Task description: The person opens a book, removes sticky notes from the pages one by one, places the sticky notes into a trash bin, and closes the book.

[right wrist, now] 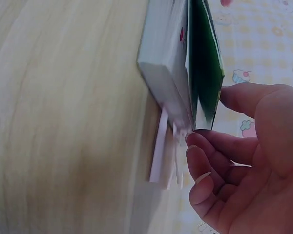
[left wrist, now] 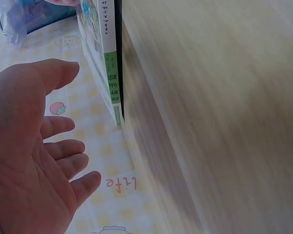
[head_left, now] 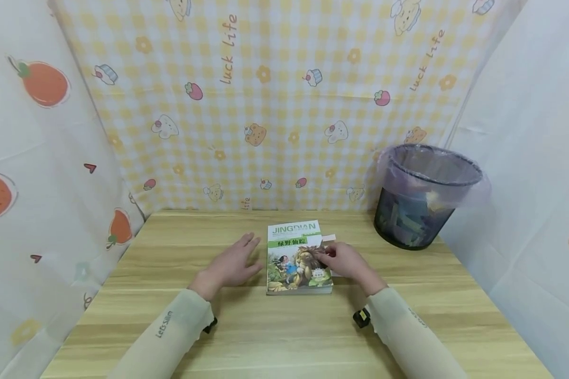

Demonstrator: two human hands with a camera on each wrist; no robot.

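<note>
A thick paperback book with a lion on its cover lies flat on the wooden table. My right hand is at its right edge. The right wrist view shows the front cover raised a little off the pages, its edge pinched between thumb and fingertips. A pale pinkish strip sticks out from beneath the book on that side; what it belongs to is hidden. To the left of the book, my left hand hovers with its fingers apart, holding nothing. The left wrist view shows the spine near it.
At the back right stands a dark mesh bin with a translucent purple liner and things inside. A yellow checked curtain hangs behind the table, and white printed cloth closes off the sides.
</note>
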